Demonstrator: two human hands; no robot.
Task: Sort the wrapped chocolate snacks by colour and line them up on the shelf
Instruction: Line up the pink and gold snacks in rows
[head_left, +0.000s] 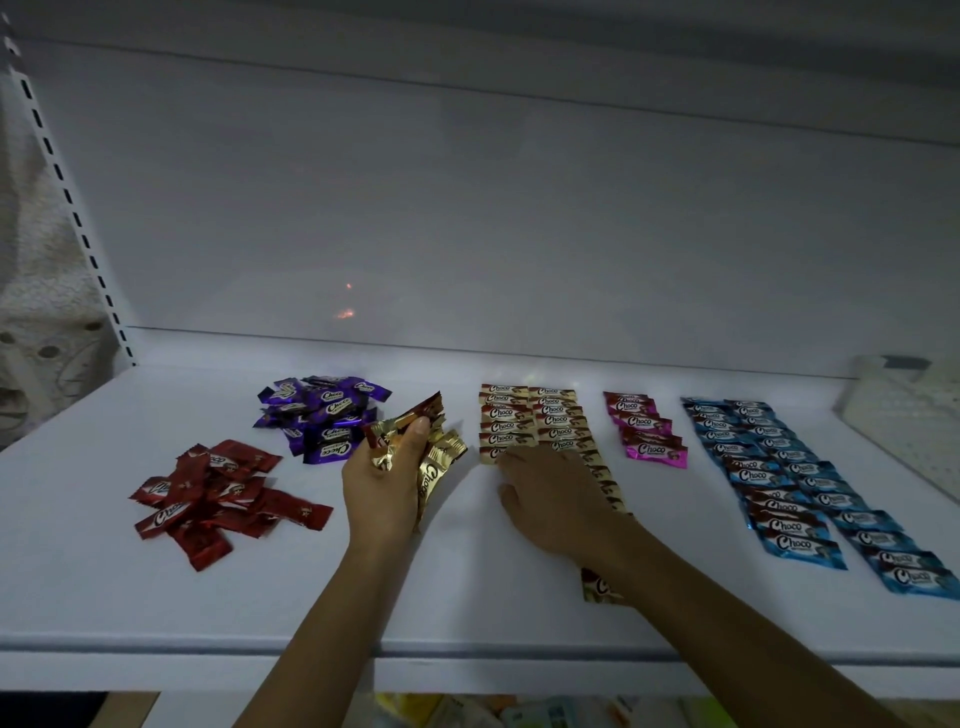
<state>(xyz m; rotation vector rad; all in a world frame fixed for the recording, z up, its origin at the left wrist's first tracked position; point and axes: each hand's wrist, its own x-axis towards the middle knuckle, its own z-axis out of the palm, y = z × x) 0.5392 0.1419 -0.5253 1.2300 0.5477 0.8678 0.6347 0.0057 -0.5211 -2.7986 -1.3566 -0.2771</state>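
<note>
The bunch of gold snacks (439, 460) sits clamped in my left grip (382, 483), a ready supply beside the gold rows (530, 421) mid-shelf. My right grip (550, 499) lies flat there, fingers straight, seemingly to square the line. The pink row (649, 431) and blue rows (800, 483) lie right. The red pile (218, 499) and purple pile (324, 415) wait left on the shelf (467, 597).

On a white shelf (467, 597), a bunch of gold snacks (436, 467) is gripped in the left hand (382, 483) while the right hand (550, 491) is laid flat against the gold rows (530, 415), flanked by a red pile (218, 499), a purple pile (324, 415), a pink row (647, 431) and blue rows (800, 488).
</note>
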